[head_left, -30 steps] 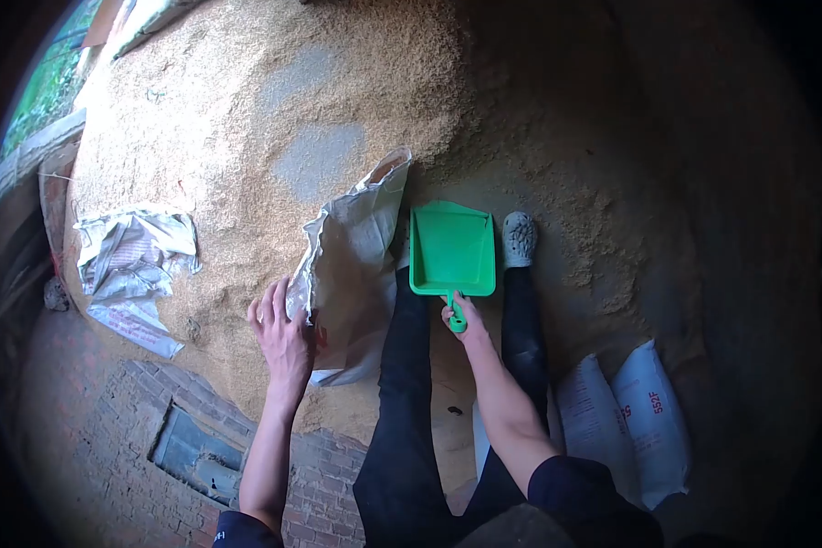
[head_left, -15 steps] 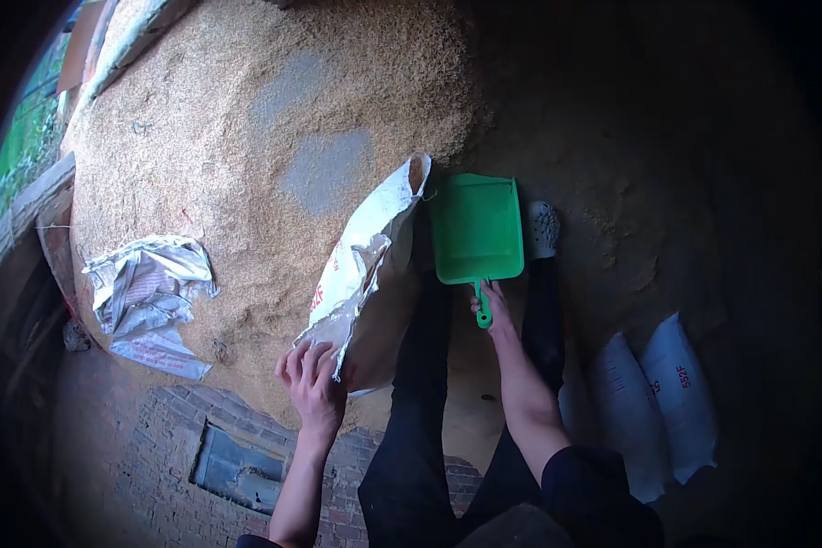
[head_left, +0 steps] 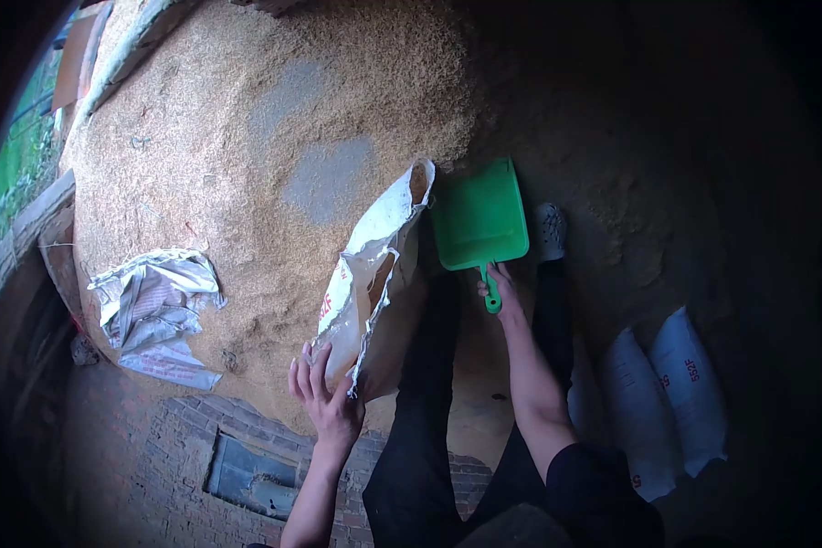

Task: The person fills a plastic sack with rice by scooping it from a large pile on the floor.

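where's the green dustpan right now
In the head view, the green dustpan is just right of centre, held by the right hand, beside the open white sack.

Green dustpan (head_left: 478, 217), white red-printed sack (head_left: 367, 274), tan grain heap (head_left: 247, 164).

One green dustpan (head_left: 478, 216) at frame centre. One open white sack (head_left: 374, 274) beside it. One crumpled empty sack (head_left: 160, 315) at left. Two filled white bags (head_left: 667, 397) at lower right. One grain heap (head_left: 265, 137). Two hands (head_left: 331, 402).
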Tool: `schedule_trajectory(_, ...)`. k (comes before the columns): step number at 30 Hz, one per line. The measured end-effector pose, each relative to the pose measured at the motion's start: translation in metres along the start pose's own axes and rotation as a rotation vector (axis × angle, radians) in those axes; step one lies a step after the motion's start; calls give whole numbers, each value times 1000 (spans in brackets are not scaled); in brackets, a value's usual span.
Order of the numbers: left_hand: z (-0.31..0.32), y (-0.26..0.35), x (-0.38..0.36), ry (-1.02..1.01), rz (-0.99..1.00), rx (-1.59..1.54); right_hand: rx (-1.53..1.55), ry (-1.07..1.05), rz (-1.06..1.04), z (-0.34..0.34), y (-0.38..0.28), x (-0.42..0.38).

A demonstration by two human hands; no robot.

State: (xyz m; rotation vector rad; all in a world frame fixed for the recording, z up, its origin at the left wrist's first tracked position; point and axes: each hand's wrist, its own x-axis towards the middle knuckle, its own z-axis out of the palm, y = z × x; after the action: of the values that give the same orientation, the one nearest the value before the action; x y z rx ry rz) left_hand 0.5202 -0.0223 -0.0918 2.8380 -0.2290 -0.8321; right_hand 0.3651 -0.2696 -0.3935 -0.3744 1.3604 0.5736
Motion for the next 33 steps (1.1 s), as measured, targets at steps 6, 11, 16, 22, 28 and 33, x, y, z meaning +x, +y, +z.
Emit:
schedule_trajectory(6, 6, 3, -11, 50, 51, 42, 317, -397, -119, 141, -101, 127)
schedule_trajectory(11, 14, 6, -7, -14, 72, 45, 292, -454, -269, 234, -195, 164)
schedule_trajectory(16, 22, 22, 16, -238, -49, -39, 324, -541, -247, 220, -193, 145)
schedule_trajectory(22, 43, 64, 65, -425, -372, 127, 169, -532, -162, 176, -213, 101)
schedule_trajectory(28, 88, 96, 69, -351, -276, 152, -85, -499, -187, 126, -258, 28)
schedule_trajectory(33, 104, 131, 36, -545, 40, -124, -312, -531, -115, 81, -316, -27)
